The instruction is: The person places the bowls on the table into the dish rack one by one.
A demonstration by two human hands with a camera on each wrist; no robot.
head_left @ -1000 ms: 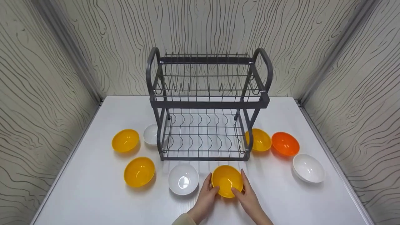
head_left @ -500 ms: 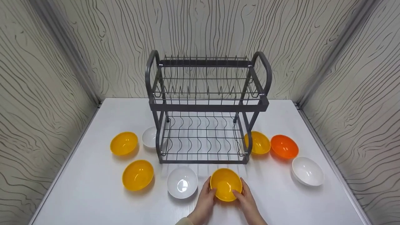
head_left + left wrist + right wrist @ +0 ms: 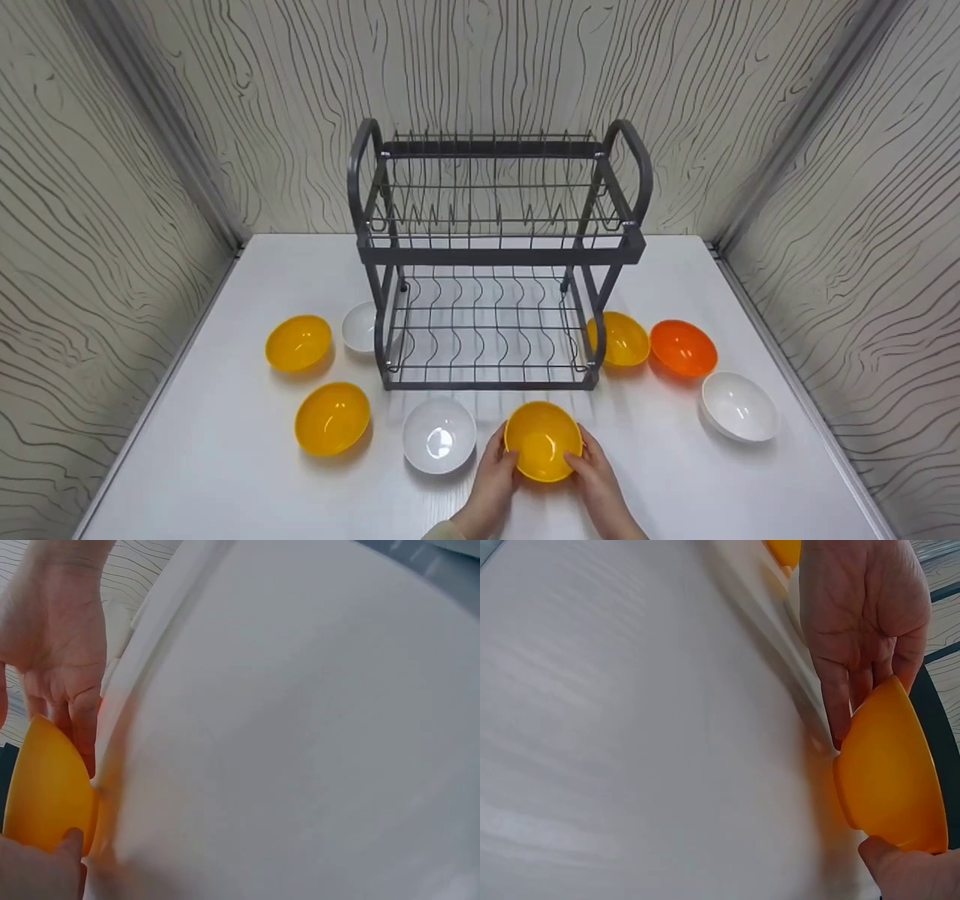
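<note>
In the head view a yellow bowl (image 3: 543,442) is held upright in front of the rack, near the front of the table. My left hand (image 3: 491,480) grips its left side, and my right hand (image 3: 598,480) grips its right side. Both thumbs lie at the near rim, while the other fingers curve round the outside, partly hidden behind it. The left wrist view shows the same bowl (image 3: 49,787) side-on, low over the white surface. From the right wrist the bowl (image 3: 889,772) also appears side-on between two hands. Just left of my left hand sits a white bowl (image 3: 439,436).
A dark two-tier dish rack (image 3: 499,255) stands behind the held bowl. To its left are two yellow bowls (image 3: 332,418) and a white bowl (image 3: 360,328). On its right are a yellow bowl (image 3: 624,340), an orange bowl (image 3: 683,349) and a white bowl (image 3: 740,406).
Both hands keep hold of the yellow bowl, which stays nearly in place. My right fingers sit lower along its side than a second ago. The head view has shifted slightly.
</note>
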